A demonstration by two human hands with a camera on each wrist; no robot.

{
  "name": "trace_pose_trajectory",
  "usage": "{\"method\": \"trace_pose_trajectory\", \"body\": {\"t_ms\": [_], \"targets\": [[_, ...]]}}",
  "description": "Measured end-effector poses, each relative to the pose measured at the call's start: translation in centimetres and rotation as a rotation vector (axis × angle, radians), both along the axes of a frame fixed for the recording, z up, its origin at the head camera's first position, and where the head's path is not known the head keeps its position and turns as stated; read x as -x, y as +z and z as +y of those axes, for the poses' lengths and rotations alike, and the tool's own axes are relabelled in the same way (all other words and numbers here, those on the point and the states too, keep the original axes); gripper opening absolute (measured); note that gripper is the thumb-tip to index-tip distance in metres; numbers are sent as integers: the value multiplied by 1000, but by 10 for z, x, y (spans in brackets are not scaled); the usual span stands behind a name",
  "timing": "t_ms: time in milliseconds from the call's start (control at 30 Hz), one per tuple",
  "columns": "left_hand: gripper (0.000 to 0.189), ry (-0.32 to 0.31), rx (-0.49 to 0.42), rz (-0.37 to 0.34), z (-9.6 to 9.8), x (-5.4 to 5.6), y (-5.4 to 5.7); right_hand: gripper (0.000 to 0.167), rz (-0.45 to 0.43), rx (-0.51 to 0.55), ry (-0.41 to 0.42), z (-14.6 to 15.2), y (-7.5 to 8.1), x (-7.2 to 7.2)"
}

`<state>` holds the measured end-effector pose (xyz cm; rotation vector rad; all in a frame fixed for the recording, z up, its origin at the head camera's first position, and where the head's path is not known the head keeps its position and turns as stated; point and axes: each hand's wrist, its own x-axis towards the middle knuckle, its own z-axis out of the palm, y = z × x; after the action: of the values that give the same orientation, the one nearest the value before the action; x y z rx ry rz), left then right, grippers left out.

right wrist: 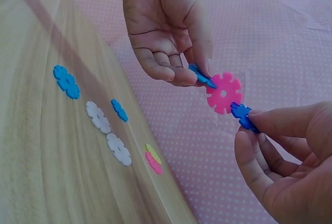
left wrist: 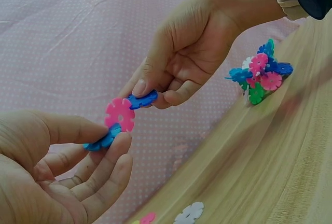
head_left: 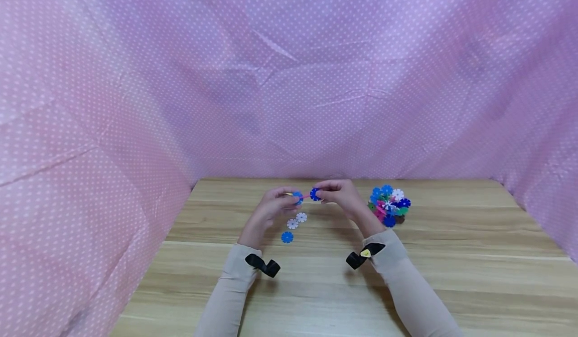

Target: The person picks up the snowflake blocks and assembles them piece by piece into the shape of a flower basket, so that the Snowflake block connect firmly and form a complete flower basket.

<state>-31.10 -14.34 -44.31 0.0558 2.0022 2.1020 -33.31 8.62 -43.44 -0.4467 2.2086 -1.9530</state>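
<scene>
Between the two hands, a pink notched flower disc (right wrist: 224, 93) is slotted edge to edge with a light blue disc (right wrist: 203, 77) on one side and a dark blue disc (right wrist: 244, 117) on the other. My left hand (head_left: 274, 205) pinches the light blue disc between thumb and fingers. The dark blue disc is pinched by my right hand (head_left: 340, 194), its thumb on the near face. In the left wrist view the pink disc faces the camera, with both blue ones tilted across its edges. The joined row is held up above the far part of the table.
A many-coloured cluster of joined discs (head_left: 388, 206) stands right of the right hand. Below the left hand lie white discs (head_left: 292, 223) and a light blue disc (head_left: 287, 237). The right wrist view adds a pink disc (right wrist: 154, 163) beside a yellow one (right wrist: 153, 152). Pink dotted cloth (head_left: 316, 101) surrounds the table.
</scene>
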Motion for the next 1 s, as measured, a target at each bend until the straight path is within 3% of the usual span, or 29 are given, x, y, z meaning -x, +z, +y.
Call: {"method": "trace_pose_trajectory", "body": {"t_ms": [433, 633, 867, 1000], "targets": [[31, 3, -4, -18, 6, -7, -3, 32, 27, 2, 5, -2, -4, -3], [33, 2, -41, 20, 8, -9, -5, 30, 48, 59, -40, -4, -4, -5], [31, 92, -83, 76, 14, -8, -4, 26, 83, 197, -94, -14, -9, -8], [29, 125, -73, 84, 17, -10, 2, 25, 125, 216, -98, -15, -9, -9]]}}
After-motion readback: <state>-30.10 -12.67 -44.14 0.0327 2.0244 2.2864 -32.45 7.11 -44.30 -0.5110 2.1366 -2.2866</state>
